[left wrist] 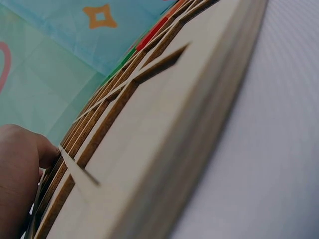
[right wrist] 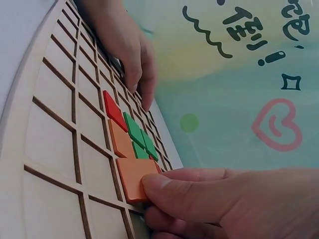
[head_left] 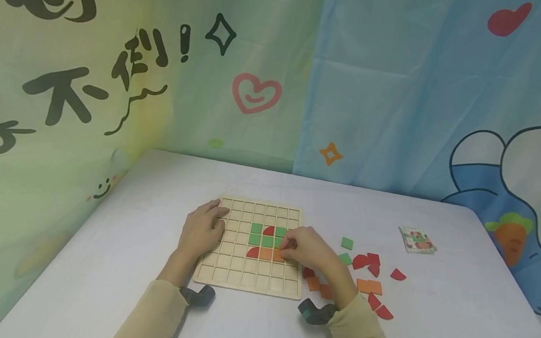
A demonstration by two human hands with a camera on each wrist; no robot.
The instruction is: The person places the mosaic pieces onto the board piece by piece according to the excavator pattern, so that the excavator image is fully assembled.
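Observation:
A wooden grid board [head_left: 228, 276] lies on the table. My left hand [head_left: 201, 229] rests on its left side, fingers relaxed over the edge. An orange square tile [right wrist: 130, 177] is pinched between thumb and fingers of my right hand [head_left: 307, 247], at the board's right part. In the right wrist view this tile overlies a cell; whether it is fully seated, I cannot tell. Beside it in the same row are another orange tile [head_left: 265, 254] and a red quarter-circle tile [head_left: 252, 252]. Green square tiles [head_left: 255, 228] and a red quarter-circle [head_left: 269, 231] fill cells farther back.
Right of the board lie loose tiles: green squares [head_left: 347, 243], red quarter-circles [head_left: 398, 274] and orange squares [head_left: 369, 286]. Some are partly hidden by my right forearm. A small stack of pattern cards [head_left: 417, 240] lies farther right. Printed curtains [head_left: 371, 92] hang behind the table.

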